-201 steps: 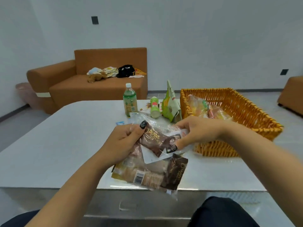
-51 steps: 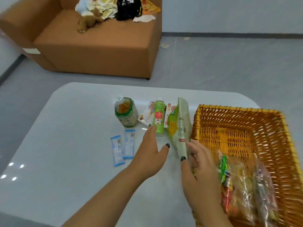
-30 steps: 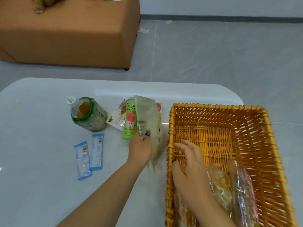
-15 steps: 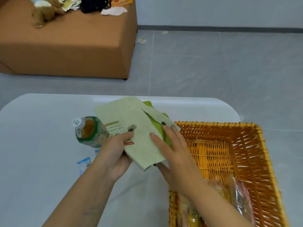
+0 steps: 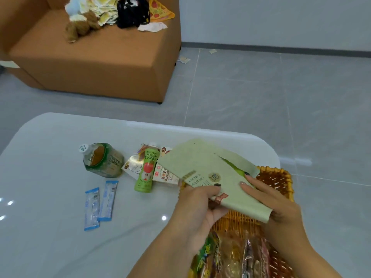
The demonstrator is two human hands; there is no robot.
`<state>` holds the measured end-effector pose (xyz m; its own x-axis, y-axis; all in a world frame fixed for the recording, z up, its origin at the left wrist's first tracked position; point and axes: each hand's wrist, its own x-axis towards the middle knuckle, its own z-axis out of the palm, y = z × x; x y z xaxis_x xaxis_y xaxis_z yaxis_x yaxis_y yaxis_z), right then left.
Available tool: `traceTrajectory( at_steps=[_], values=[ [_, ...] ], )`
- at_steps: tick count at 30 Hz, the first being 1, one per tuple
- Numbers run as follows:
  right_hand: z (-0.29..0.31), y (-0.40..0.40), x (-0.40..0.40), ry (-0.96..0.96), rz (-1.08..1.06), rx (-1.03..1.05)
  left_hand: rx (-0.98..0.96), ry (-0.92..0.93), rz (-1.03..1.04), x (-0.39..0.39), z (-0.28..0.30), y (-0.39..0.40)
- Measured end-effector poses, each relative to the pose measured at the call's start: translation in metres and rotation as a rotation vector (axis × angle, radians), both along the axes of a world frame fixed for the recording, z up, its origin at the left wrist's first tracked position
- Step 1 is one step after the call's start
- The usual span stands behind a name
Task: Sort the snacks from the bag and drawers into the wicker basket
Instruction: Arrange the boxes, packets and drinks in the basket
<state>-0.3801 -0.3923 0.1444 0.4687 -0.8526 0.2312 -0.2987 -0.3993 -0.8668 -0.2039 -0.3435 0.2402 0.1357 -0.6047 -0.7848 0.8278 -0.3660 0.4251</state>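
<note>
Your table (image 5: 50, 247) sits in front of you, with the sofa (image 5: 96, 63) beyond it on the floor, to the left. On the table's right side stands the basket (image 5: 281, 177), with wrapped snacks (image 5: 230, 257) lying in its near end. Over the basket's far left corner, your left hand (image 5: 197, 207) and right hand (image 5: 277, 205) hold a flat pouch (image 5: 208, 171). Left of the pouch, a small bottle (image 5: 147, 171) lies on some packets (image 5: 166, 175). Further left stands a larger bottle (image 5: 102, 159), and nearer you two sachets (image 5: 100, 203) lie side by side.
</note>
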Motion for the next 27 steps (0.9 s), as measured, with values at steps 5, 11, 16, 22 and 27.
traceTrajectory(
  at_steps=[5,11,16,22,27],
  values=[
    [-0.007,-0.012,-0.049,0.042,-0.051,0.097,0.099,0.048,-0.088,-0.038,-0.025,-0.008],
    [-0.044,-0.016,-0.042,0.146,-0.023,0.566,0.21,0.081,-0.073,-0.041,-0.075,-0.017],
    [-0.062,-0.024,-0.024,0.16,-0.049,0.722,0.264,0.08,-0.04,-0.038,-0.098,-0.021],
    [-0.052,0.005,-0.02,0.169,-0.406,0.804,0.305,0.16,-0.028,-0.049,-0.105,-0.007],
    [-0.071,0.001,0.0,0.044,-0.698,1.008,0.32,0.16,0.003,-0.038,-0.109,-0.018]
  ],
)
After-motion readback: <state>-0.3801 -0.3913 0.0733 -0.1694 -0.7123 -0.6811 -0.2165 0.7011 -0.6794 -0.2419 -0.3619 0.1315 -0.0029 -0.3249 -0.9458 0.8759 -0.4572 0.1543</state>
